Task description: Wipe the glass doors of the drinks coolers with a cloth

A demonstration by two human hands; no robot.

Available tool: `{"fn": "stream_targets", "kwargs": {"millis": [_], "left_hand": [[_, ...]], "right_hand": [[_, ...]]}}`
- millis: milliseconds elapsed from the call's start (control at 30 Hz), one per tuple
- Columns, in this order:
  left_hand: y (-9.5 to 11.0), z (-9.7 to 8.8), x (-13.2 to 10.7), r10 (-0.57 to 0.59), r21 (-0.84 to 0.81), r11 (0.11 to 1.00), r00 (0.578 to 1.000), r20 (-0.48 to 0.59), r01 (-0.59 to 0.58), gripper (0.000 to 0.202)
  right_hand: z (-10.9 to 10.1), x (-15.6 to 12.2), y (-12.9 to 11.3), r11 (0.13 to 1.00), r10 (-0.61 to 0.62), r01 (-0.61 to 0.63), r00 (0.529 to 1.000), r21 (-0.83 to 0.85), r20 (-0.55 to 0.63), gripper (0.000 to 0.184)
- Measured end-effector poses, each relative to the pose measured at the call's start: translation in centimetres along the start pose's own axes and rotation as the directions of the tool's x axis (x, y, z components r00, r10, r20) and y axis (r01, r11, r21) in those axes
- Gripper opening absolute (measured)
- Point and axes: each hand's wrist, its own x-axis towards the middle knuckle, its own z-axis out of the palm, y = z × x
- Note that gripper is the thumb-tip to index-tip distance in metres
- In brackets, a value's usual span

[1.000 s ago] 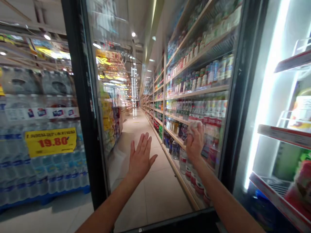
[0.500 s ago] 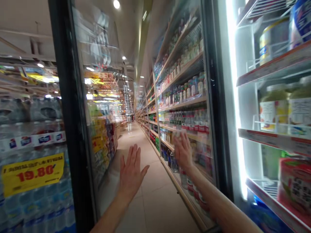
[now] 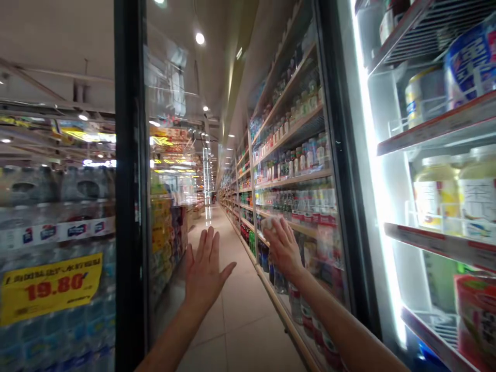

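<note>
In the head view, an upright glass door (image 3: pixel 130 217) with a black frame is in front of me. My left hand (image 3: pixel 204 268) is spread flat, palm toward the pane, and appears to rest on it. To its right, my right hand (image 3: pixel 284 249) presses a small white wad of cloth or paper (image 3: pixel 268 223) to the glass at about the same height. The wad shows beyond the fingertips; the part beneath the fingers is hidden.
Right of the door are lit cooler shelves (image 3: pixel 437 126) with bottles (image 3: pixel 436 191) and a red pack (image 3: pixel 476 310). Shrink-wrapped water bottles (image 3: pixel 58 230) with a yellow price sign (image 3: pixel 52 287) stand at left. An aisle and drink shelves show in the glass.
My right hand has moved left over the glass with the white wad. My left hand stays spread. The whole view has shifted slightly, with the door edge now further right.
</note>
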Motion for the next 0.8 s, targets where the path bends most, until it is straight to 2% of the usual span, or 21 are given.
{"fn": "stream_targets", "kwargs": {"millis": [33,67,100,133,167,200,233,267,300,367,400,467,500,567,633,667,700,733,800], "left_hand": [[0.0,0.0,0.0,0.002,0.002,1.000,1.000,0.004,-0.002,0.073],[0.0,0.0,0.0,0.004,0.004,1.000,1.000,0.008,-0.004,0.071],[0.0,0.0,-0.1,0.004,0.007,1.000,1.000,0.011,-0.004,0.070],[0.0,0.0,-0.2,0.006,0.010,1.000,1.000,0.013,-0.006,0.070],[0.1,-0.1,-0.2,0.007,0.012,1.000,1.000,0.018,-0.007,0.069],[0.1,-0.1,-0.3,0.007,0.014,1.000,1.000,0.022,-0.007,0.069],[0.2,-0.2,-0.2,0.008,0.014,1.000,1.000,0.022,-0.009,0.069],[0.2,-0.3,-0.1,0.010,0.012,1.000,1.000,0.020,-0.010,0.068],[0.2,-0.4,0.1,0.009,0.009,1.000,1.000,0.017,-0.010,0.066],[0.1,-0.6,0.7,0.005,0.001,1.000,1.000,0.005,-0.005,0.062],[-0.1,-0.6,1.1,-0.001,-0.003,1.000,1.000,0.000,0.001,0.061],[-0.5,-0.7,2.0,-0.027,-0.005,1.000,1.000,0.005,0.027,0.062],[-0.8,-0.7,2.5,-0.042,-0.003,0.999,0.999,0.013,0.042,0.065],[-1.4,-0.6,3.2,-0.070,0.007,0.998,0.997,0.039,0.070,0.072],[-1.7,-0.6,3.6,-0.080,0.019,0.997,0.995,0.063,0.079,0.077],[-1.8,-0.6,3.7,-0.081,0.023,0.997,0.994,0.071,0.079,0.077],[-1.8,-0.6,3.7,-0.082,0.027,0.996,0.994,0.074,0.080,0.077],[-1.7,-0.7,3.6,-0.083,0.030,0.996,0.994,0.072,0.081,0.076],[-1.7,-0.8,3.5,-0.077,0.030,0.997,0.995,0.065,0.075,0.074]], "right_hand": [[-0.2,-0.2,0.3,0.999,-0.033,0.033,0.999,0.002,0.021,0.046],[-0.4,-0.3,1.1,1.000,0.005,-0.005,1.000,-0.016,0.005,0.045],[-0.8,-0.2,2.3,0.994,0.100,-0.102,0.994,-0.043,-0.045,0.043],[-1.2,0.2,3.6,0.971,0.220,-0.229,0.968,-0.066,-0.120,0.042],[-1.4,0.8,4.8,0.931,0.336,-0.356,0.921,-0.076,-0.197,0.042],[-1.5,1.6,5.6,0.890,0.420,-0.451,0.870,-0.073,-0.256,0.043],[-1.4,2.4,5.9,0.865,0.461,-0.497,0.840,-0.066,-0.286,0.044],[-1.1,3.2,5.7,0.871,0.454,-0.488,0.846,-0.063,-0.279,0.044],[-0.7,3.8,4.9,0.899,0.409,-0.434,0.881,-0.062,-0.239,0.044],[0.2,4.4,2.6,0.971,0.230,-0.236,0.968,-0.048,-0.100,0.042],[0.5,4.4,1.5,0.992,0.120,-0.121,0.992,-0.034,-0.026,0.041],[0.6,4.2,0.5,1.000,-0.004,0.006,0.998,-0.024,0.064,0.039],[0.4,4.0,0.8,0.999,0.009,-0.006,0.998,-0.038,0.063,0.039],[-0.3,4.2,2.8,0.983,0.158,-0.161,0.987,-0.088,-0.035,0.040],[-0.9,4.8,5.1,0.922,0.348,-0.372,0.918,-0.109,-0.190,0.043],[-1.0,5.2,5.9,0.892,0.404,-0.439,0.881,-0.106,-0.245,0.044],[-1.0,5.6,6.1,0.881,0.423,-0.462,0.866,-0.103,-0.267,0.045],[-0.9,5.8,5.8,0.892,0.403,-0.439,0.879,-0.104,-0.253,0.045],[-0.5,5.7,4.1,0.958,0.251,-0.268,0.956,-0.105,-0.149,0.045]]}}
